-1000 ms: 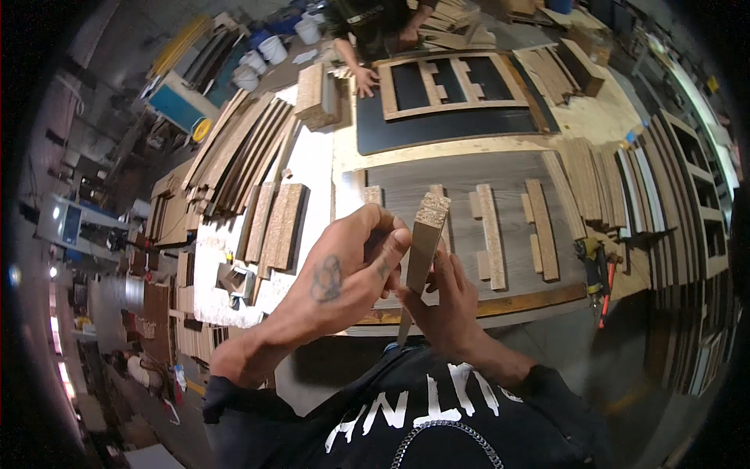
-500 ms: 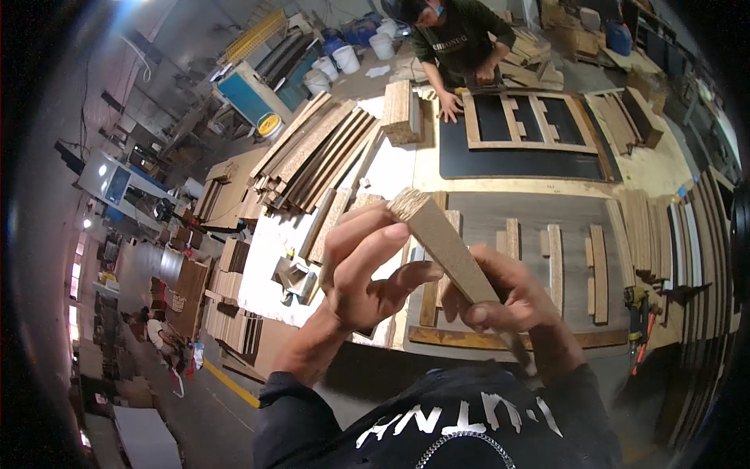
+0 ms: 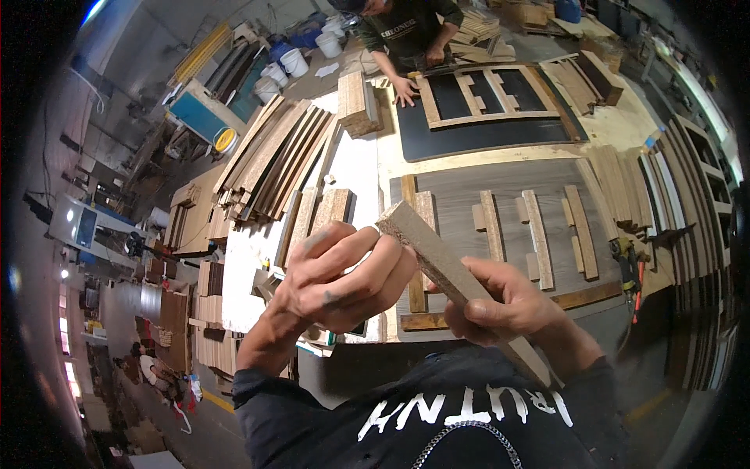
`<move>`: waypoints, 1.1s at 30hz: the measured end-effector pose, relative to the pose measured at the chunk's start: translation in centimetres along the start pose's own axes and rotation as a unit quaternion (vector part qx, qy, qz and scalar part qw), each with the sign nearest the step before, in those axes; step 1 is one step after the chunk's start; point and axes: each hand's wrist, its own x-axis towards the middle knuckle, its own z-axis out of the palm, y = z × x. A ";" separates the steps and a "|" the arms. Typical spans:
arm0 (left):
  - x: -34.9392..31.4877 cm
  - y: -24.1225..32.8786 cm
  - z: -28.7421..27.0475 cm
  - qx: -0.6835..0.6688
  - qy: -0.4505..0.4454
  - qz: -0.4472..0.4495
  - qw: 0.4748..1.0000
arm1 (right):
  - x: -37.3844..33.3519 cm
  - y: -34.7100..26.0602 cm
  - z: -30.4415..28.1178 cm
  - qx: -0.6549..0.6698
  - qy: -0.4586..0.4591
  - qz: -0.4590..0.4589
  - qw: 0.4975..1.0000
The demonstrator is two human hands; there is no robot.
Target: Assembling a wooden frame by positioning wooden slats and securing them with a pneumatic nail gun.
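A long particleboard strip (image 3: 439,254) slants across in front of my chest, its cut end up and to the left. My right hand (image 3: 512,303) is closed around its lower half, thumb on top. At the upper end my left hand (image 3: 344,273) is closed, its curled fingers against the strip's left edge. Its thumb and whatever those fingers may pinch are hidden. Beyond my hands, a grey wood-grain panel (image 3: 512,173) lies on the bench, bearing several short strips (image 3: 537,238) with small blocks beside them.
Across the bench, a co-worker (image 3: 406,39) rests a hand by a wooden frame (image 3: 500,120) on a black panel (image 3: 469,144). Stacked strips (image 3: 273,160) lie at the left, with a block-like stack (image 3: 357,105) behind. At the right edge are a drill (image 3: 627,270) and upright strips (image 3: 687,195).
My left hand has gone from open, spread fingers to curled fingers against the strip's edge. My right hand keeps its hold on the strip. The view has shifted, moving the bench left and up.
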 end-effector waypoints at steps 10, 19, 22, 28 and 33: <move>0.1 4.8 4.0 -0.052 0.227 -0.276 0.932 | 0.6 2.1 2.0 0.034 0.047 -0.035 0.998; -0.3 9.4 5.5 -0.620 0.376 -0.608 0.324 | 0.8 2.2 2.0 -0.207 0.129 -0.007 0.970; -1.8 11.2 6.9 -0.407 0.342 -0.572 0.625 | 2.2 1.3 2.2 -0.124 0.162 -0.079 0.976; -1.2 7.1 6.1 0.013 0.259 -0.344 0.903 | 1.2 1.2 1.2 -0.126 0.130 -0.066 0.981; -1.0 7.4 6.1 0.008 0.269 -0.335 0.903 | 0.3 1.4 2.3 -0.117 0.157 -0.043 0.980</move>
